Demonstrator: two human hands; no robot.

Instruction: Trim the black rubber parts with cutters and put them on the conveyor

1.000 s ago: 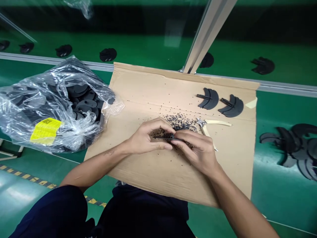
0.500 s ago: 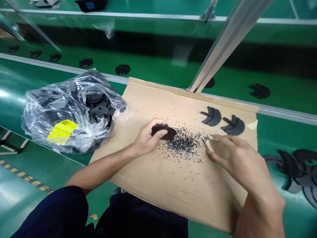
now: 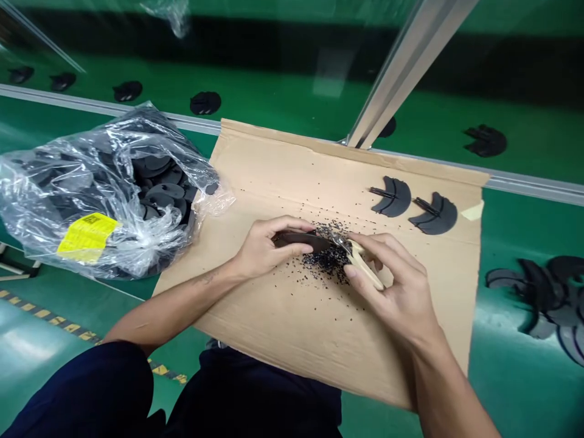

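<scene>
My left hand pinches a round black disc between thumb and fingers, over a cardboard sheet. My right hand is wrapped round small nippers with cream handles. Their metal jaws are at the disc's right edge; whether they bite into it cannot be made out. Beneath both lies a heap of tiny black scraps. Two curved black pieces with stems, one on the left and one on the right, rest on the cardboard's upper right.
A clear plastic bag full of black discs, with a yellow label, is at the left. More black pieces pile up on the green surface at right. A metal post rises behind the cardboard.
My right hand has moved left with the nippers, bringing the jaws from beside the scrap heap to the disc. The handles look closer together. The camera view has shifted slightly.
</scene>
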